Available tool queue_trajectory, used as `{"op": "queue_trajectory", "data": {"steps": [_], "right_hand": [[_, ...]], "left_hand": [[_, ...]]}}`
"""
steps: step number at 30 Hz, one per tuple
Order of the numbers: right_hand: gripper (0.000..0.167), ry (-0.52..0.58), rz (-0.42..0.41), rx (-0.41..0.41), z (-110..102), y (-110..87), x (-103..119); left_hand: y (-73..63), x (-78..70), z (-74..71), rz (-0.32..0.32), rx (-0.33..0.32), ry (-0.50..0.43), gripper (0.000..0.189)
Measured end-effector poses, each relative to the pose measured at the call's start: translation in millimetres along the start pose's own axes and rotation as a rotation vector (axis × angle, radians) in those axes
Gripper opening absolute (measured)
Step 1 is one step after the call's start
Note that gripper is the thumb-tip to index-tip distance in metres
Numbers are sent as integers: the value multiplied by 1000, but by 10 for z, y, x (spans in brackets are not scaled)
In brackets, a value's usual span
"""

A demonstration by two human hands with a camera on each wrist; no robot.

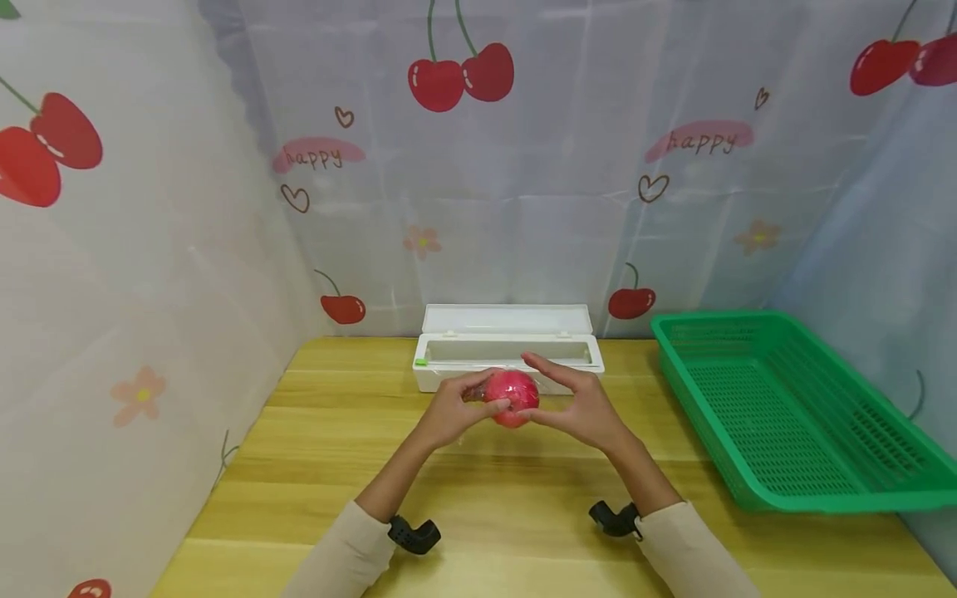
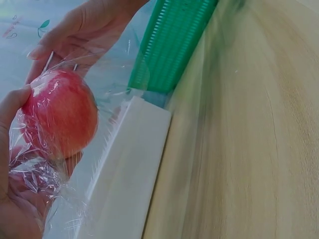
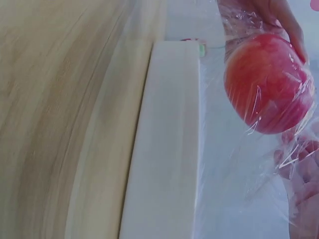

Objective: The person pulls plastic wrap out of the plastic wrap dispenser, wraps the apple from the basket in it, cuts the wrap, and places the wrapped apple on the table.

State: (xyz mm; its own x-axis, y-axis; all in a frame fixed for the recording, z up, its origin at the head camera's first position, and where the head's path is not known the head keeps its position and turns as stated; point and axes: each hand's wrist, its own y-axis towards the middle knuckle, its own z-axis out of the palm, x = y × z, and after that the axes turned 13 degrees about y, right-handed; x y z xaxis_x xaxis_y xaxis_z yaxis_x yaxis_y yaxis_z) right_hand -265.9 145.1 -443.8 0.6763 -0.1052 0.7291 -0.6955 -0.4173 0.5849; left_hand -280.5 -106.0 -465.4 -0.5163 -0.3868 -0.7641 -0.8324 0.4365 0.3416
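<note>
A red apple with clear plastic wrap over it is held up in front of a white wrap dispenser box. My left hand grips the apple from the left, thumb across its near side. Crumpled film gathers in that palm in the left wrist view. At the apple's right, my right hand has thumb and forefinger spread wide, the thumb tip at the fruit. Loose film stretches across the right fingers in the wrist views; whether any is pinched is unclear.
The dispenser's lid stands raised against the back curtain. A green plastic basket sits at the right of the wooden table. Curtains also hang at both sides.
</note>
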Motion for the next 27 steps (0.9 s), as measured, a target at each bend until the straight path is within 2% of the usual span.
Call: {"op": "queue_trajectory", "data": {"steps": [4,11,17,27], "right_hand": [[82,-82,-70,36,46,30,48],[92,-137,-84,128,109,4,8],[97,-196,-98,134,132,-19,-52],[96,-237,-110,110,188,-24,-85]], "left_hand": [[6,9,-30,-17,-10,-27,47],[19,35,-33,-12,-5,-56,46],[28,24,-30,-12,0,-46,47],[13,8,-35,-82,18,-78,48]]}}
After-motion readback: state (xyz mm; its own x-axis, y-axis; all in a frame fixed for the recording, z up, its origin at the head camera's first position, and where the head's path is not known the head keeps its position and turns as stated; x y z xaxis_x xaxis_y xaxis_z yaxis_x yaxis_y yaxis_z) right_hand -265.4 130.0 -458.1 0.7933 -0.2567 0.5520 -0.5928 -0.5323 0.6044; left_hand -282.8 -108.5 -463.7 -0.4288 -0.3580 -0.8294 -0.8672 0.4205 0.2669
